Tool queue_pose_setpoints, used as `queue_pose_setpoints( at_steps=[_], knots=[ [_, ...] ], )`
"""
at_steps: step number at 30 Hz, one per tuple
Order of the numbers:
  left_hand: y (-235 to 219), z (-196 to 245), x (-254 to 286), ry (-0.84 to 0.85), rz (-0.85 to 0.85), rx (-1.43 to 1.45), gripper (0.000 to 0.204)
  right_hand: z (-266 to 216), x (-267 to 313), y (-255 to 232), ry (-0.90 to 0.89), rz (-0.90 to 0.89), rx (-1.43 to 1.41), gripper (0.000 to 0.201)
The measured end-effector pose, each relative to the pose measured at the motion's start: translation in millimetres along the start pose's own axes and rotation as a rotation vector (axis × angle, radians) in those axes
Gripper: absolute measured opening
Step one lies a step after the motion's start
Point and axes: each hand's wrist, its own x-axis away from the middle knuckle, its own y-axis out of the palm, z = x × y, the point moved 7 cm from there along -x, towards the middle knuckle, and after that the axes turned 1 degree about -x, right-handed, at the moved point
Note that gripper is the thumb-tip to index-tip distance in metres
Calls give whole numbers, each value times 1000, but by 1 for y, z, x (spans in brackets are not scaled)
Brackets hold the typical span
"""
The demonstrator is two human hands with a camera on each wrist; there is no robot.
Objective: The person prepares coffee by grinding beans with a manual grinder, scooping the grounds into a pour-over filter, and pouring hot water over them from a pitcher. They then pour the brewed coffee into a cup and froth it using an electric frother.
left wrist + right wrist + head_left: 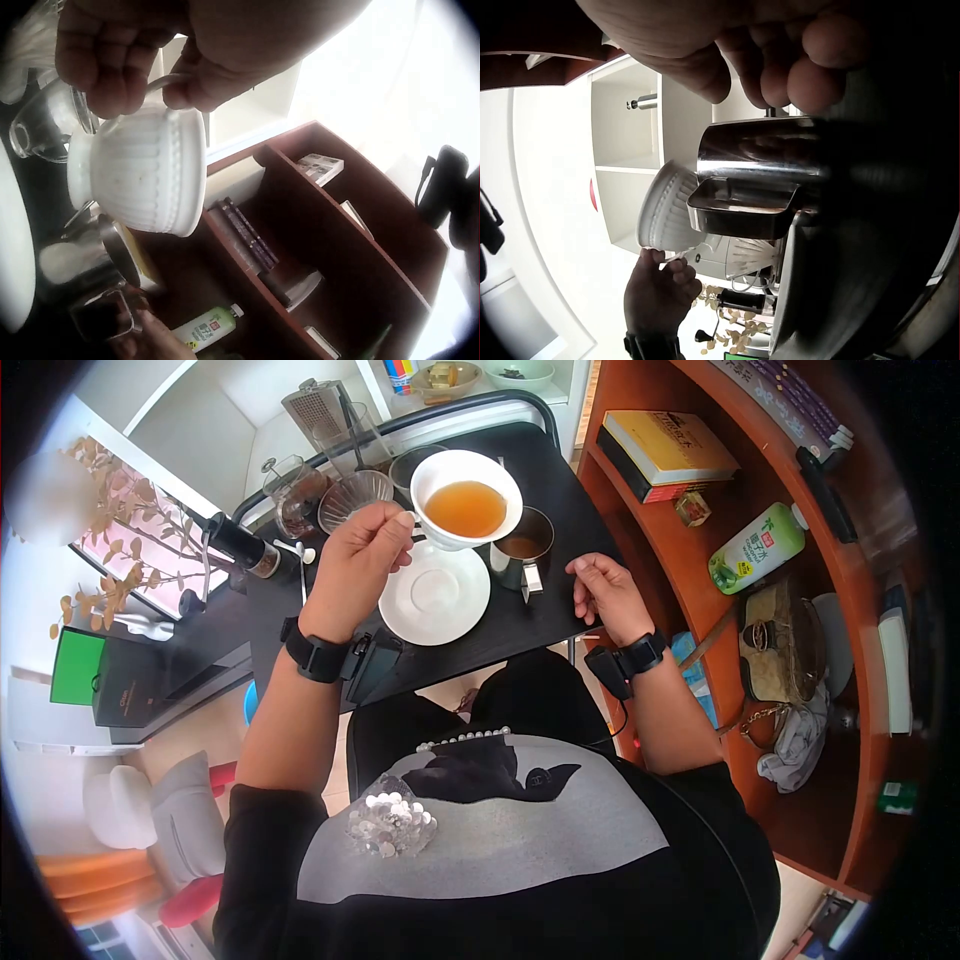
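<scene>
A white teacup [466, 500] with amber liquid in it is raised above the table, pinched at its handle by my left hand [362, 555]. In the left wrist view the cup's fluted side [142, 169] shows, with thumb and fingers at the handle. Below it lies a white saucer [435, 595] with nothing on it. A steel pitcher [523, 550] with some brownish liquid stands right of the saucer, its square handle [742, 206] facing me. Beside the pitcher, my right hand [607, 595] holds nothing, its fingers loosely curled near the table's right edge.
Behind the saucer stand a glass dripper [355, 498], a glass press pot [295, 495] and a metal grater [318, 415]. A black hand grinder [245, 545] is at the left. Along the right runs a brown shelf [690, 575] with books [668, 448] and a green bottle [760, 548].
</scene>
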Motion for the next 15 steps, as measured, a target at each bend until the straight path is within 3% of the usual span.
queue_pose_setpoints(
  at_steps=[15],
  knots=[
    [6, 11, -6, 109, 66, -218, 18, 1, 0, 0, -30, 5, 2, 20]
  ],
)
